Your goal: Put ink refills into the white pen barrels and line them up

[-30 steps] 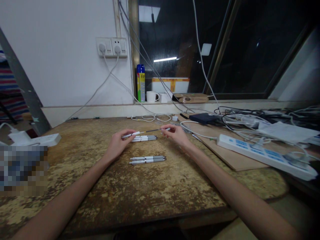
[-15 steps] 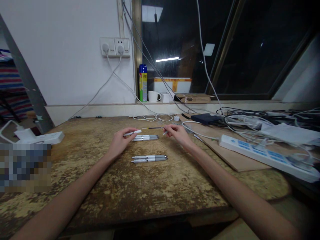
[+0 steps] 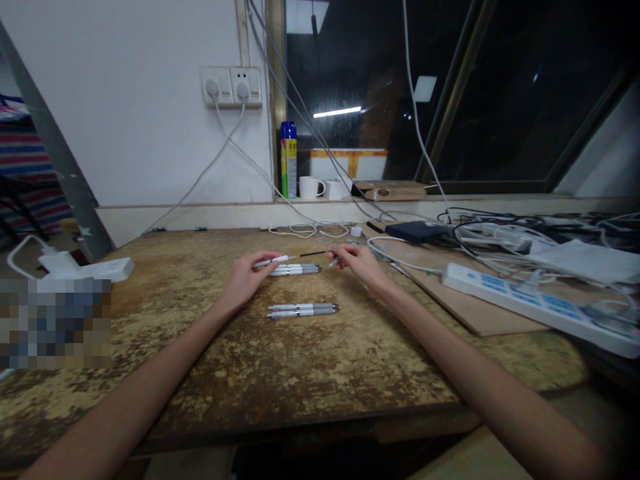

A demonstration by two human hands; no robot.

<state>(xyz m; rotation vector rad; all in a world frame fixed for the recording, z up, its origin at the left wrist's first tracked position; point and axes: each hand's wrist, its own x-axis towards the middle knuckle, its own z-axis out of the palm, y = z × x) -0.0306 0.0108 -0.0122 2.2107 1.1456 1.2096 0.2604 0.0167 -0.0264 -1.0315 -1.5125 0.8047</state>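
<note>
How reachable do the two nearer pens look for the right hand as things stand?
Probably yes: the two nearer pens lie on the tabletop closer to the camera than the right hand, with nothing visible between. It appears to hold the thin refill, though, so grasping may mean letting go first.

Makeshift workroom by appearance: scuffed wooden counter [image 3: 300,373] at 6 o'clock, tangled cables [image 3: 530,220] and power strip [image 3: 540,305] at 3, wall sockets [image 3: 231,87] at 11, window [image 3: 480,113] at 2.

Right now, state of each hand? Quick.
Left hand: closed, holding a white pen barrel.
Right hand: closed, holding the dark end of a thin refill and a small grey piece.
</note>
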